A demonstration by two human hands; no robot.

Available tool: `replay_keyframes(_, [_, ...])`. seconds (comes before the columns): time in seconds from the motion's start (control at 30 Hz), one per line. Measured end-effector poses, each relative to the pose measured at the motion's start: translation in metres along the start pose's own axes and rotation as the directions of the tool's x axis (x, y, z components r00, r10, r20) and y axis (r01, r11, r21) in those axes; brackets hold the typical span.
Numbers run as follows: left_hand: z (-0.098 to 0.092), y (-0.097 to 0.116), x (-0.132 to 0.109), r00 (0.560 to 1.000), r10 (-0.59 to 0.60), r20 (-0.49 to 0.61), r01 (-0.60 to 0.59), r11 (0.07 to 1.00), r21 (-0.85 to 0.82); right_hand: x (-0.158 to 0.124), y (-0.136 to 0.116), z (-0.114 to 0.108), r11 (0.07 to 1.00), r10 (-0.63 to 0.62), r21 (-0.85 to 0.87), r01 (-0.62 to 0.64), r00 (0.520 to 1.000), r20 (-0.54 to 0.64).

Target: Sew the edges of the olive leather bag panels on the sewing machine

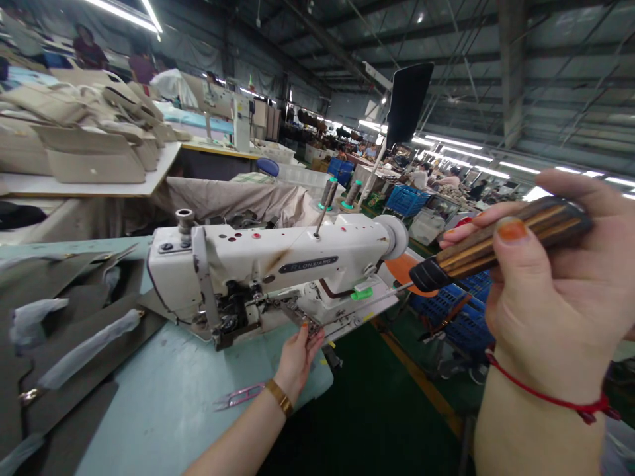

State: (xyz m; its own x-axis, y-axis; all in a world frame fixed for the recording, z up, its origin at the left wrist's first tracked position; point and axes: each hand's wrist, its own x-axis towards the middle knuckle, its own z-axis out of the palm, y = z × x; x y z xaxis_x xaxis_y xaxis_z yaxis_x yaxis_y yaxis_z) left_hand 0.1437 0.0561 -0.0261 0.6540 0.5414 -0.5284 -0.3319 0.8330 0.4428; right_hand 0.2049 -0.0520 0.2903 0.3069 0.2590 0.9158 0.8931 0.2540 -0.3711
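A white sewing machine [238, 254] with a "LONXIANG" nameplate lies tipped on a pale blue-green table [183, 383], its mechanism exposed. My right hand [555, 264], in the near right, is wrapped round the striped wooden handle of a screwdriver [496, 248]. The screwdriver's thin shaft slants down-left toward the machine's metal parts; where its tip rests I cannot tell. My left hand [297, 357] reaches to the machine's lower edge, fingers closed at a small metal part [313, 325] that they partly hide. Pink-handled thread snips [241, 396] lie near my left wrist.
Dark grey-green cut pieces [89, 350] with whitish wrapped strips cover the table's left. Thread cones [352, 193] stand behind the machine. Blue crates [456, 311] are on the floor at right. Beige bags [94, 155] pile on a table at far left; people are in the background.
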Motion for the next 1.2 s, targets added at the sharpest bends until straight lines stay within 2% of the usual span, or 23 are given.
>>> replay_keyframes(0.23, [0.0,0.001,0.003,1.0,0.01,0.002,-0.01,1.0,0.017,-0.001,-0.006,-0.003,0.999,-0.017,-0.028,0.016,0.999,-0.051])
replay_keyframes(0.43, [-0.002,0.003,0.006,1.0,0.009,0.001,-0.009,1.0,0.008,-0.003,-0.015,-0.004,0.997,0.049,-0.062,-0.054,0.996,-0.074])
replay_keyframes(0.53, [-0.002,0.003,0.004,1.0,0.004,0.003,-0.004,1.0,-0.007,-0.002,-0.011,-0.002,0.999,-0.021,-0.044,0.017,0.995,-0.099])
replay_keyframes(0.63, [0.0,0.002,0.0,1.0,-0.001,-0.003,0.001,1.0,-0.02,0.0,-0.003,-0.001,0.995,-0.092,-0.033,0.09,0.993,-0.08])
replay_keyframes(0.9, [0.002,-0.001,-0.005,1.0,-0.001,-0.008,0.0,1.0,-0.029,-0.002,0.007,-0.005,0.999,-0.041,-0.002,0.041,0.998,-0.044])
replay_keyframes(1.2, [0.002,0.001,-0.005,1.0,-0.004,-0.014,0.004,1.0,-0.007,-0.003,0.005,-0.003,0.999,-0.037,0.01,0.037,0.999,-0.012])
